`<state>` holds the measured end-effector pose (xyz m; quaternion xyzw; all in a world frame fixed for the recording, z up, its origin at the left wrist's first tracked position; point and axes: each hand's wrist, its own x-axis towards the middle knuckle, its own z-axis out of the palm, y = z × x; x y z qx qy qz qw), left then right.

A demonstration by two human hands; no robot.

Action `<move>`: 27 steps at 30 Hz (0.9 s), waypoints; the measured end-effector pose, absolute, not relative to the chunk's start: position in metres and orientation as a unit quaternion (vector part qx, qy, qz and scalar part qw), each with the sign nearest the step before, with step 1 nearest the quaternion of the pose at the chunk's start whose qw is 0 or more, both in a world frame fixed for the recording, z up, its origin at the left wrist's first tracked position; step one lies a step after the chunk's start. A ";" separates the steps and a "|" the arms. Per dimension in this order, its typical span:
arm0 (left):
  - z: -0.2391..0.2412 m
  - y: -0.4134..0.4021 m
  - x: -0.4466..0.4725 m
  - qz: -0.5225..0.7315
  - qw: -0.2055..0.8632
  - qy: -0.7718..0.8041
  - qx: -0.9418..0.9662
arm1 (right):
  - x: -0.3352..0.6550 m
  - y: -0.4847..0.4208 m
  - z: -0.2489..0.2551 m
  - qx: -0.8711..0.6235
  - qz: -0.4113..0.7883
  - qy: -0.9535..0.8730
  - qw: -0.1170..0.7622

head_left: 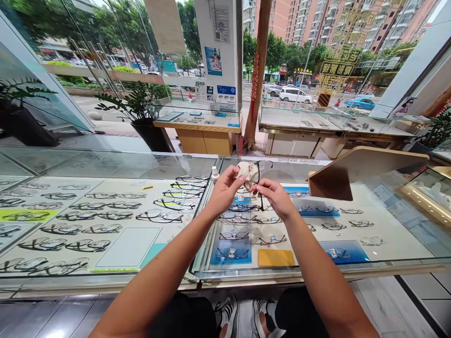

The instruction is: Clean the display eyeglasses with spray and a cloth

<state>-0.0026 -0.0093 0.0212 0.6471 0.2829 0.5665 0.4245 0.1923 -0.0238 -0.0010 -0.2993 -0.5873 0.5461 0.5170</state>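
My left hand [225, 188] and my right hand [274, 195] are raised together over the glass display counter [105, 159]. The left fingers pinch a small beige cloth [246, 171] against a pair of black-framed glasses [262, 171]. The right hand's fingers are closed on the lower part of the glasses frame, whose temple arm hangs down. The cloth covers one lens. A small white bottle [214, 175] stands on the glass just left of my left hand.
Rows of eyeglass frames [88, 220] lie under the glass. A tilted wooden-backed mirror [348, 173] stands to the right. Further glass cases [317, 122], potted plants [141, 108] and a shop window to the street lie beyond. My shoes [246, 314] show below.
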 end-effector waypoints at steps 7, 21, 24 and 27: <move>0.017 -0.007 -0.003 0.567 0.437 0.260 0.648 | 0.187 -0.028 0.000 -0.283 0.568 -0.597 0.491; 0.017 -0.010 0.003 0.574 0.502 0.316 0.564 | 0.184 -0.031 -0.001 -0.258 0.575 -0.611 0.479; 0.019 -0.011 0.001 0.526 0.544 0.298 0.582 | 0.184 -0.031 -0.002 -0.255 0.580 -0.611 0.475; 0.021 -0.014 -0.001 0.486 0.604 0.266 0.573 | 0.184 -0.030 -0.005 -0.241 0.589 -0.614 0.467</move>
